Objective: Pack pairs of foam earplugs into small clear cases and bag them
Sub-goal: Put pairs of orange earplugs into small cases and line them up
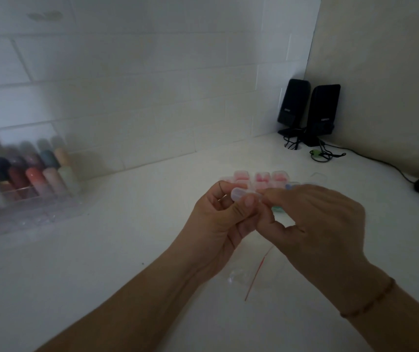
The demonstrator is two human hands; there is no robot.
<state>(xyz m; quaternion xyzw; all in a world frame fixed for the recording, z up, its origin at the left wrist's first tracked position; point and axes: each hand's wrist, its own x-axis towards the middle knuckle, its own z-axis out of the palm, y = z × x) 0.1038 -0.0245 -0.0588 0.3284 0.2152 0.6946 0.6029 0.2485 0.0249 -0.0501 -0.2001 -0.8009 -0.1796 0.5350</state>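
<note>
while pinched by both hands [218, 214], clear case [240, 193]

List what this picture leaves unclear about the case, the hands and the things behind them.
Head view only:
- Case: contents unreadable, covered by the left hand and right hand.
- Green thing: mostly behind the right hand's fingers.
- Filled cases: count unclear, blurred, partly behind the hands.
- Bag: outline faint on the white table.

White counter [117, 250]: organizer [23, 199] of bottles, two speakers [310, 113], filled cases [261, 179], clear bag [251, 275].
</note>
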